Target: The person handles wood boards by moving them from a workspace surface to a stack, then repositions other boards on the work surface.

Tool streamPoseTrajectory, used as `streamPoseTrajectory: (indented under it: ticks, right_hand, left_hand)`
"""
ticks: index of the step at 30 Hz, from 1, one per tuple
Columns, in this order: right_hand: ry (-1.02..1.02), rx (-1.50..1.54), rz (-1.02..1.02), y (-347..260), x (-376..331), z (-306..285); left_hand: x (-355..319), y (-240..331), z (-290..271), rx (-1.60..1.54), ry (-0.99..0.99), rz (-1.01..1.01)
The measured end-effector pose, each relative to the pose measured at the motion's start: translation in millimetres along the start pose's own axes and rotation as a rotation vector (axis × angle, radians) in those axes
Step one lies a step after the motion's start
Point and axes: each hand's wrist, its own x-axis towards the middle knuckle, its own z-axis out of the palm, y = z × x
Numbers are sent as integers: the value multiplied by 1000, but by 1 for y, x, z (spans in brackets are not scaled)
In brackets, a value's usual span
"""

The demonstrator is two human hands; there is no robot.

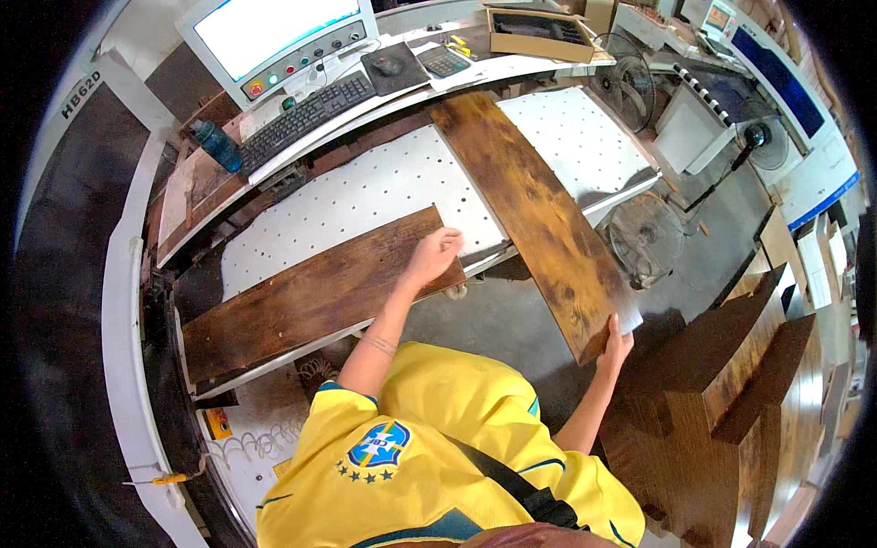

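Observation:
A long brown wooden board (pixel 539 219) with dark grain slants from the far side of the white perforated table (pixel 365 192) out past its near edge. My right hand (pixel 619 342) grips the board's near right corner, where a pale patch shows; I cannot tell if that is glare. Another dark brown board (pixel 311 297) lies along the table's near left side. Over its right end, my left hand (pixel 437 256) is closed with the fingers curled in. Nothing shows in it.
Behind the table, a shelf carries a monitor with buttons (pixel 283 36), a keyboard (pixel 306 123), a blue bottle (pixel 216 146) and an open cardboard box (pixel 539 36). Stacked dark boards (pixel 703 402) stand at my right. Fans (pixel 644 237) stand beyond the table's right end.

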Motion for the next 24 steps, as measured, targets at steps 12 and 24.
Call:
streamPoseTrajectory:
  ticks: [12,24]
  right_hand:
    - [635,-354,155,5,-132,-268]
    - [938,-786,8,-51,-159,-317]
  left_hand:
    - [14,-2,150,-830,-297,-767]
    - [-95,43,104,-635,-301,-598]
